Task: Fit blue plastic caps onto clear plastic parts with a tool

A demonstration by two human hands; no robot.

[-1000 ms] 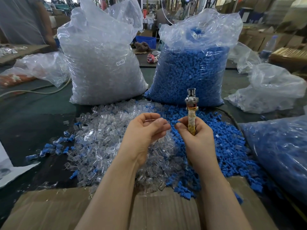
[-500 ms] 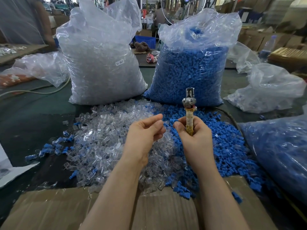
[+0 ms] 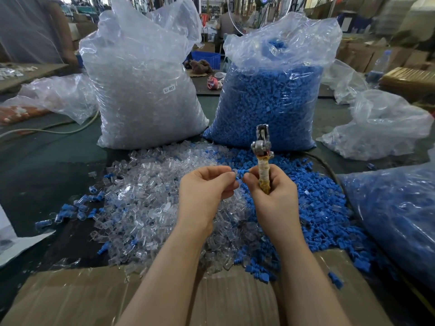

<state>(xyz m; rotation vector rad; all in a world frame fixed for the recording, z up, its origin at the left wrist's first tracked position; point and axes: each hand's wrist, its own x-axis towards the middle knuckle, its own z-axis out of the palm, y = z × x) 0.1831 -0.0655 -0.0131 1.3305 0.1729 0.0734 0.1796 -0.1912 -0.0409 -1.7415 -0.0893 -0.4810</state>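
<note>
Pinching light, stiff blue cap (image 3: 240, 172) between left hand (image 3: 207, 188) and right hand (image 3: 270, 191) fingertips; right fingers also gripping taped tool (image 3: 263, 161) handle, mid-worktop.

bare dark table (image 3: 47, 175) open at left, two tall bags (image 3: 146, 90) blocking behind, blue-filled bag (image 3: 395, 215) crowding right

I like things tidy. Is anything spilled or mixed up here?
Yes. Loose clear parts and blue caps lie heaped on the table, mixing where the piles meet. Stray blue-capped pieces are scattered left of the clear heap, and some caps spill onto the cardboard.
</note>
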